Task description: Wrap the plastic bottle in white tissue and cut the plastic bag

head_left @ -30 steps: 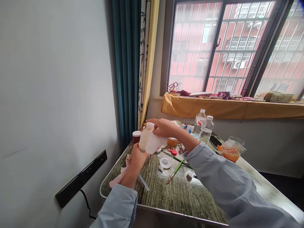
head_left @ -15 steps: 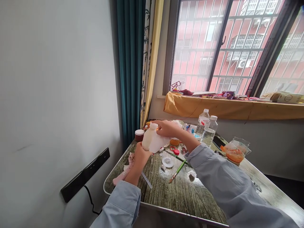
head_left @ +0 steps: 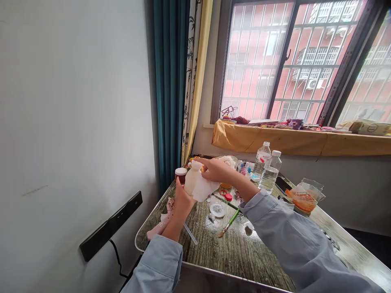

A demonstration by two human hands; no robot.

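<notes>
Gripping in the left hand [head_left: 183, 200] the lower part of a cream-white, round-shouldered bottle [head_left: 191, 181] with a short narrow neck, thumb up along its left side — holding it raised, slightly tilted, above the left part of a dark wood-grain table [head_left: 226, 256] with a pale rim. Closing the right hand [head_left: 217, 171] on a thin white sheet [head_left: 207, 189], keeping it laid against the right side of the bottle, index finger stretched over the neck. Cannot make out the fingertips hidden behind the bottle and sheet.

Can see, just behind the left hand, a brown jar with a white lid [head_left: 181, 176]. Can also see, in front of the right hand, a clear round plastic dish [head_left: 218, 210], a small red cap [head_left: 228, 197] near it, and a green-handled paintbrush [head_left: 231, 221] lying aslant, bristles toward the near edge. Farther right, beyond the right forearm, can see two clear plastic bottles [head_left: 270, 176] standing close together — and, nearer the table's right edge, a crumpled clear-and-orange plastic packet [head_left: 304, 198]
</notes>
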